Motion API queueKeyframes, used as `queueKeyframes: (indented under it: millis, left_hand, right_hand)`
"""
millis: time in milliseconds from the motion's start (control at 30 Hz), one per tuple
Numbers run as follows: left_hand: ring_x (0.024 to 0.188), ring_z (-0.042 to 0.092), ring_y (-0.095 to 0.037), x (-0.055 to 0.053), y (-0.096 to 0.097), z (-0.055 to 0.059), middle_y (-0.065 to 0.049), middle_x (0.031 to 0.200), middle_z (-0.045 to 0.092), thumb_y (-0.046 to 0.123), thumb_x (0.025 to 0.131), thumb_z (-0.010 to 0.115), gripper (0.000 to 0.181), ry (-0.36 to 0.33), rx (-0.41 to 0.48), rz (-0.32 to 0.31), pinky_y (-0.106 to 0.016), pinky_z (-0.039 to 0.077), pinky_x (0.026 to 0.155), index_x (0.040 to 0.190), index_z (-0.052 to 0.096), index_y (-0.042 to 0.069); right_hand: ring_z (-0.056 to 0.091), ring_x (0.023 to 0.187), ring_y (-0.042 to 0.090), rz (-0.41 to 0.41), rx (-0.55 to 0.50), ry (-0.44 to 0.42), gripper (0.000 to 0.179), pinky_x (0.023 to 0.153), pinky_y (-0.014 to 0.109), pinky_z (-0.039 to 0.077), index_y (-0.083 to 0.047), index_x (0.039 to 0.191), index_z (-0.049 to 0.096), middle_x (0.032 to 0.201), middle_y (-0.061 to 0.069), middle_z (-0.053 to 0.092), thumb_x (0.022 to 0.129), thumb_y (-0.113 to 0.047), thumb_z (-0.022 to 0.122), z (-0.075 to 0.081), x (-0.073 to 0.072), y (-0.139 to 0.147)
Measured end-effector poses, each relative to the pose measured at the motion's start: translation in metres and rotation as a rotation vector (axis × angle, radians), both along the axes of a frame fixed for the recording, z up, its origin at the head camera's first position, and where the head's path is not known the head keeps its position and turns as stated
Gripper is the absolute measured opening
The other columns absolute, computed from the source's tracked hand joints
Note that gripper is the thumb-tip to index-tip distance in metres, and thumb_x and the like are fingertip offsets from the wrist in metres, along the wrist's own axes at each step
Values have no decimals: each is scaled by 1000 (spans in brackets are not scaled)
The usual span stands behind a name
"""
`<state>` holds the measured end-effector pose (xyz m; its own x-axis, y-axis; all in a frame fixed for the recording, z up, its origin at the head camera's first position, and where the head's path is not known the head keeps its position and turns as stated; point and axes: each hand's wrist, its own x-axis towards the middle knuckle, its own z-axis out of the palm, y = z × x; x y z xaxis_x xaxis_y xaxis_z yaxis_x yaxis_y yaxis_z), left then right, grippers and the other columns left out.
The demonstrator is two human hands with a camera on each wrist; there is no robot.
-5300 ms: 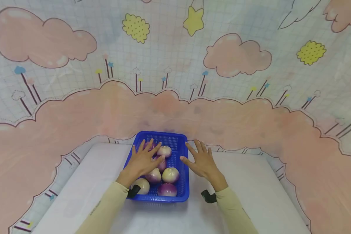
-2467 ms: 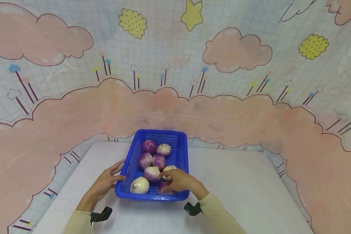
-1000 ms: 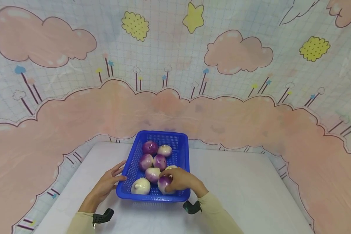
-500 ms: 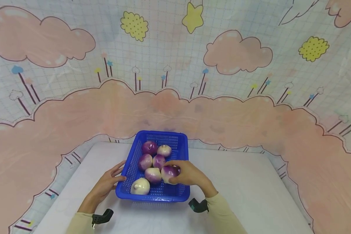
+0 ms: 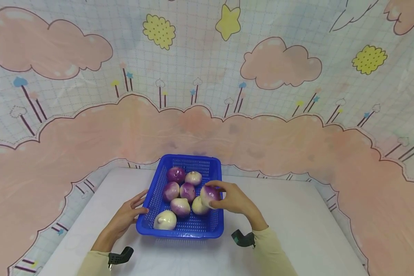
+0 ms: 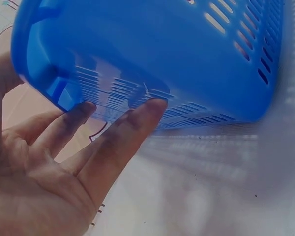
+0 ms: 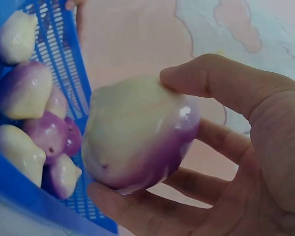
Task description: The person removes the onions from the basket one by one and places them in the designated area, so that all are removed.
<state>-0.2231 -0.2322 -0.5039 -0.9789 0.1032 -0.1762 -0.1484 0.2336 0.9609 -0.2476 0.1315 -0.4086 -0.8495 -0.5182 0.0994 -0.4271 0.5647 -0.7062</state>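
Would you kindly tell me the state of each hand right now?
Left hand: open, touching the side of the blue basket.
Right hand: holding a purple-and-white onion.

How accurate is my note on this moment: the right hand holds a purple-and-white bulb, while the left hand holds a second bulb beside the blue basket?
One part is wrong: the left hand holds no bulb. The left wrist view shows it touching the outside of the blue basket. The right hand does hold a purple-and-white bulb.
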Motion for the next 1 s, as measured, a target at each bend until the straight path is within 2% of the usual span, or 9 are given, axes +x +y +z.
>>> queueKeyframes:
  millis: [267, 467, 733, 1000]
  left_hand:
    - [124, 49, -42, -2, 0, 1, -21, 150, 31, 16, 86, 62, 73, 6, -2, 11, -45, 54, 85, 148, 25, 21]
    - [123, 50, -42, -4, 1, 2, -21, 149, 33, 14, 86, 62, 71, 6, -8, 33, -46, 54, 85, 148, 27, 20]
    - [120, 53, -42, -5, 1, 4, -22, 148, 34, 12, 85, 61, 71, 8, -7, 38, -46, 54, 84, 147, 28, 18]
    - [120, 53, -42, -4, 3, 5, -21, 148, 34, 12, 85, 61, 70, 11, -15, 46, -45, 55, 84, 147, 28, 18]
  right_hand:
    - [55, 119, 36, -129, -139, 22, 53, 88, 43, 54, -27, 128, 54, 133, 3, 56, 78, -25, 73, -2, -10, 22]
    - [57, 117, 35, -216, -167, 56, 53, 86, 41, 55, -27, 129, 53, 133, 4, 56, 80, -25, 72, -6, -18, 38]
    - [56, 118, 37, -372, -220, 75, 56, 88, 45, 53, -23, 132, 51, 135, 12, 53, 80, -25, 72, -21, -31, 54]
    - [55, 118, 39, -446, -266, 61, 56, 89, 48, 52, -20, 131, 52, 138, 12, 51, 79, -19, 73, -43, -50, 66]
